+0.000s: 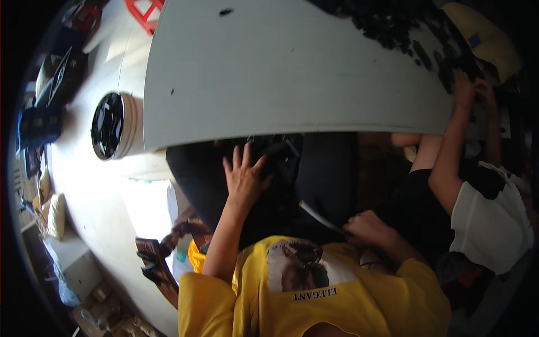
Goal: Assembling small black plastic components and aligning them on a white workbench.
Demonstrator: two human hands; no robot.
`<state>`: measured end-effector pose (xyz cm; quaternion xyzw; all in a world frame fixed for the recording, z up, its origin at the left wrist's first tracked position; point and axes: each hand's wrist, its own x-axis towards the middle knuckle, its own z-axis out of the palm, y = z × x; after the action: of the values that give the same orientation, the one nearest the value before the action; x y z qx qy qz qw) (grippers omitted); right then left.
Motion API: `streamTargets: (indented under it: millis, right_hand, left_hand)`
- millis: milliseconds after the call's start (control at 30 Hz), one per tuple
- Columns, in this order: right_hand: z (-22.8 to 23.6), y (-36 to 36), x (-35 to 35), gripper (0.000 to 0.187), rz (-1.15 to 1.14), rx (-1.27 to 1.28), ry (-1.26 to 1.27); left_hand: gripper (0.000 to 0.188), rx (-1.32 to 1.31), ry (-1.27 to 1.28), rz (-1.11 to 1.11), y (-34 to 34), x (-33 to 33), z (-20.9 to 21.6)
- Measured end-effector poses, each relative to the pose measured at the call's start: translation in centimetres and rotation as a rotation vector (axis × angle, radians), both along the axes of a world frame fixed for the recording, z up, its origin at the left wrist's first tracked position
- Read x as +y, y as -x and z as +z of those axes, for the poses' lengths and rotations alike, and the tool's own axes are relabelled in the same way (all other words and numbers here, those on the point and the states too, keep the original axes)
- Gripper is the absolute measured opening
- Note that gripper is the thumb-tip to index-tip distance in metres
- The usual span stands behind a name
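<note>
My left hand (245,177) is open, fingers spread, over dark cloth at my lap just below the table's near edge. Beside its thumb lie black parts (286,160), too dark to make out in full. Further right, near my yellow shirt, my right hand (368,227) is closed around a slim pale-grey tool with a straight, blade-like end (319,215). That end points up and left, towards my left hand, and is apart from it. The part inside my right fist is hidden.
A grey-white table (281,84) spreads ahead, with a heap of small black pieces (387,25) at its far right. There a co-worker's hands (470,90) touch black pieces. To the left stand a bucket (129,126) holding black pieces and a red plastic stool (147,16).
</note>
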<state>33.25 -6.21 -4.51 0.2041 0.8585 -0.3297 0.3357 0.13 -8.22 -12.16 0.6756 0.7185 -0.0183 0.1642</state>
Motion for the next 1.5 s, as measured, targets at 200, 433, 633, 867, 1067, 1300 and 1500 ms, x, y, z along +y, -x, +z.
streamTargets:
  millis: [200, 433, 633, 867, 1067, 1300, 1500]
  right_hand:
    - [0.5, 3.3, 1.9, 0.021, 0.141, -0.070, 0.022]
    - [5.6, 5.2, 10.2, 0.008, -0.400, 0.901, -0.349]
    - [5.2, 6.6, 18.7, 0.006, -0.972, 1.021, -0.586]
    - [4.4, 6.9, 19.4, 0.007, -0.960, 1.045, -0.560]
    - [4.5, 6.8, 19.4, 0.004, -0.988, 1.059, -0.555]
    - [4.6, 6.7, 20.1, 0.005, -1.022, 1.100, -0.458]
    - [3.9, 6.2, 25.0, 0.012, -1.084, 1.177, -0.720]
  left_hand:
    - [0.053, -0.070, -0.072, -0.028, 1.4, 0.3, 3.9]
    - [0.037, -0.820, -0.073, -0.287, 1.0, 8.8, 16.3]
    - [0.039, -0.480, -0.676, -0.394, -0.9, 23.5, 14.8]
    - [0.054, -0.201, -0.816, -0.019, -1.5, 38.2, 11.9]
    - [0.058, 0.064, -0.505, 0.138, -3.1, 41.6, 11.5]
    - [0.047, 0.091, -0.516, 0.041, -0.7, 38.3, 11.2]
    - [0.046, 0.077, -0.540, -0.078, -0.1, 31.2, 11.4]
